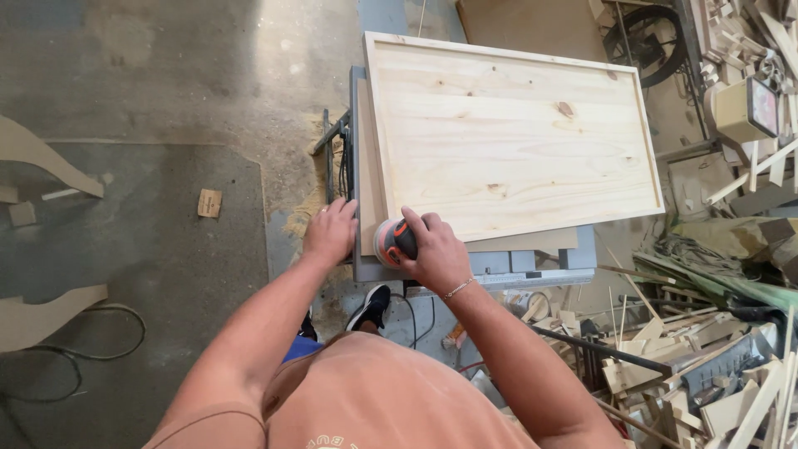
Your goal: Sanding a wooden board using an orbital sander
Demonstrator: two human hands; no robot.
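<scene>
- Right hand [432,249], frame centre: fingers wrapped tight round orange/black sander [394,242], pressed on near-left corner of framed pine panel [507,133].
- Left hand [331,231], just left of sander: flat, fingers spread, holding nothing, resting on table [532,264] edge beside panel.
- Wood offcuts [706,374] piled lower right.
</scene>
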